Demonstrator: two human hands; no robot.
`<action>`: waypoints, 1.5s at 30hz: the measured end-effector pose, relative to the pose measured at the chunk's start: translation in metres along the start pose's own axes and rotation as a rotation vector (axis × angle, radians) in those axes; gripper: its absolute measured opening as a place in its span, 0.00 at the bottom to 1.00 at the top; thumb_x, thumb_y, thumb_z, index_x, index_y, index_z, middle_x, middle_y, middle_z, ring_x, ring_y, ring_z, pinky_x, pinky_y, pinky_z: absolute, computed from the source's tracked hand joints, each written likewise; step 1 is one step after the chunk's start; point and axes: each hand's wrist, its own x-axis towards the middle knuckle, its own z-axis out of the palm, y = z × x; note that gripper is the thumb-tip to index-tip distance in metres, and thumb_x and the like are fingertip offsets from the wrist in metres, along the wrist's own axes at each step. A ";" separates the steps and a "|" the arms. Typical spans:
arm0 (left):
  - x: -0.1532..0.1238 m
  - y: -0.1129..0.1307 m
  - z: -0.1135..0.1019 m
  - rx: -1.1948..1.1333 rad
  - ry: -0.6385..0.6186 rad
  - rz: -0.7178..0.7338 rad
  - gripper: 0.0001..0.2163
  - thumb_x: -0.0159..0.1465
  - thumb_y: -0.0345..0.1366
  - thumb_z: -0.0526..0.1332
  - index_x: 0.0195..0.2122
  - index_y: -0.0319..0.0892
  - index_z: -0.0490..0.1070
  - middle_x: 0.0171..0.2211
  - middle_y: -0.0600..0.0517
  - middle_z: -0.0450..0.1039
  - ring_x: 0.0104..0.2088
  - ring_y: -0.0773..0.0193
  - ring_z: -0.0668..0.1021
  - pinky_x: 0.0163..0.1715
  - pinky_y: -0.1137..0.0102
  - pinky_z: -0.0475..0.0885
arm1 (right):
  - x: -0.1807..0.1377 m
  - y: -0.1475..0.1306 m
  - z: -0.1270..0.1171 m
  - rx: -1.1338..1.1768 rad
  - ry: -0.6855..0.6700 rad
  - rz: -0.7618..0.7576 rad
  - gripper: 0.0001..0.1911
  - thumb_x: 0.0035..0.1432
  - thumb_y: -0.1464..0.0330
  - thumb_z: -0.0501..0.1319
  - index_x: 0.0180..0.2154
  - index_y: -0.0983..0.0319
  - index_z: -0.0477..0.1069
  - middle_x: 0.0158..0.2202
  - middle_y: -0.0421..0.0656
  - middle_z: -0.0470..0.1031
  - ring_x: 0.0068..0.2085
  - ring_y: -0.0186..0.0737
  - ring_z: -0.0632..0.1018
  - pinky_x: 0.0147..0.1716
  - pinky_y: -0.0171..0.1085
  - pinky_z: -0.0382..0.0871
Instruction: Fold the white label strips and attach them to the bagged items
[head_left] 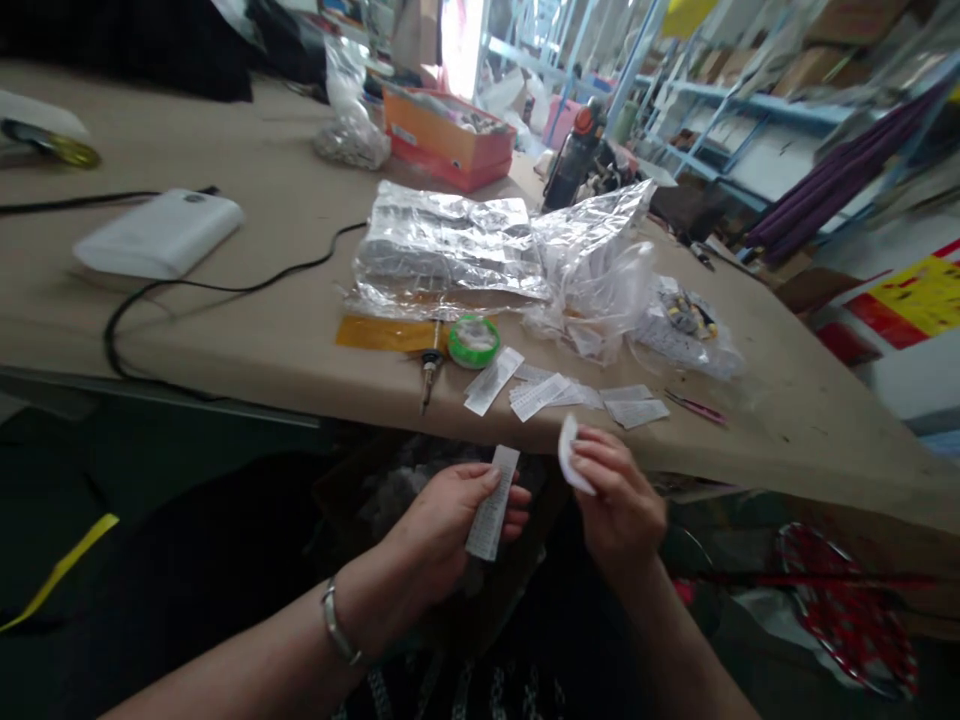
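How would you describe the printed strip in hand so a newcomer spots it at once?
From the near edge of the brown table, drop below the loose white slips. The left hand pinches a narrow printed strip nearly upright. Unlike them, it is off the table; unlike the white piece in the right hand, it is long and straight.

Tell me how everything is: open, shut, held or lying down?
left hand, holding white strip
right hand, pinching small white piece
orange box, open
green tape roll, lying flat
plastic bag, crumpled
tweezers, lying on table
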 end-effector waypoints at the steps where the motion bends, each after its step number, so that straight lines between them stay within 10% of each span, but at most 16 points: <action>1: -0.001 0.000 0.000 -0.036 -0.021 0.022 0.04 0.57 0.30 0.61 0.32 0.33 0.72 0.26 0.45 0.76 0.21 0.66 0.76 0.22 0.72 0.71 | -0.001 -0.013 0.011 0.022 -0.098 -0.073 0.11 0.56 0.74 0.59 0.41 0.55 0.72 0.41 0.43 0.76 0.50 0.46 0.74 0.50 0.51 0.68; 7: -0.002 0.000 -0.009 -0.252 -0.007 0.073 0.01 0.54 0.25 0.62 0.27 0.33 0.73 0.23 0.49 0.74 0.21 0.71 0.74 0.20 0.78 0.66 | -0.015 -0.038 0.050 0.034 -0.301 -0.241 0.12 0.58 0.75 0.57 0.42 0.58 0.72 0.42 0.43 0.77 0.52 0.42 0.73 0.54 0.47 0.66; 21: -0.007 0.000 -0.016 -0.231 -0.073 0.095 0.04 0.56 0.27 0.62 0.32 0.33 0.74 0.25 0.49 0.74 0.22 0.72 0.74 0.22 0.79 0.67 | -0.005 -0.044 0.047 0.049 -0.353 -0.250 0.11 0.57 0.75 0.58 0.42 0.59 0.71 0.42 0.42 0.77 0.53 0.45 0.71 0.55 0.49 0.64; 27: -0.016 0.006 -0.017 -0.052 -0.067 0.034 0.07 0.60 0.34 0.59 0.36 0.35 0.71 0.24 0.49 0.73 0.20 0.69 0.74 0.21 0.74 0.69 | -0.005 -0.038 0.043 0.371 -0.190 0.331 0.12 0.57 0.67 0.59 0.44 0.60 0.67 0.44 0.47 0.73 0.48 0.44 0.74 0.48 0.44 0.70; 31: -0.021 0.006 -0.016 0.033 -0.161 -0.018 0.10 0.60 0.38 0.58 0.34 0.35 0.70 0.25 0.49 0.72 0.19 0.70 0.73 0.21 0.75 0.68 | -0.001 -0.027 0.049 0.900 -0.502 0.749 0.20 0.57 0.61 0.58 0.50 0.60 0.64 0.43 0.46 0.74 0.38 0.39 0.77 0.37 0.38 0.74; 37: -0.023 0.000 -0.021 0.062 -0.267 -0.050 0.10 0.60 0.39 0.59 0.35 0.37 0.70 0.24 0.51 0.71 0.19 0.71 0.72 0.20 0.76 0.67 | 0.000 -0.024 0.059 1.399 -0.685 0.925 0.20 0.48 0.62 0.66 0.43 0.62 0.71 0.42 0.47 0.75 0.39 0.39 0.77 0.38 0.37 0.71; 45: -0.021 -0.008 -0.031 0.155 -0.398 -0.069 0.14 0.59 0.43 0.59 0.27 0.35 0.69 0.22 0.50 0.71 0.19 0.71 0.71 0.23 0.73 0.67 | 0.008 -0.026 0.057 1.491 -0.780 0.940 0.14 0.42 0.65 0.70 0.33 0.62 0.74 0.50 0.47 0.71 0.47 0.45 0.74 0.45 0.40 0.68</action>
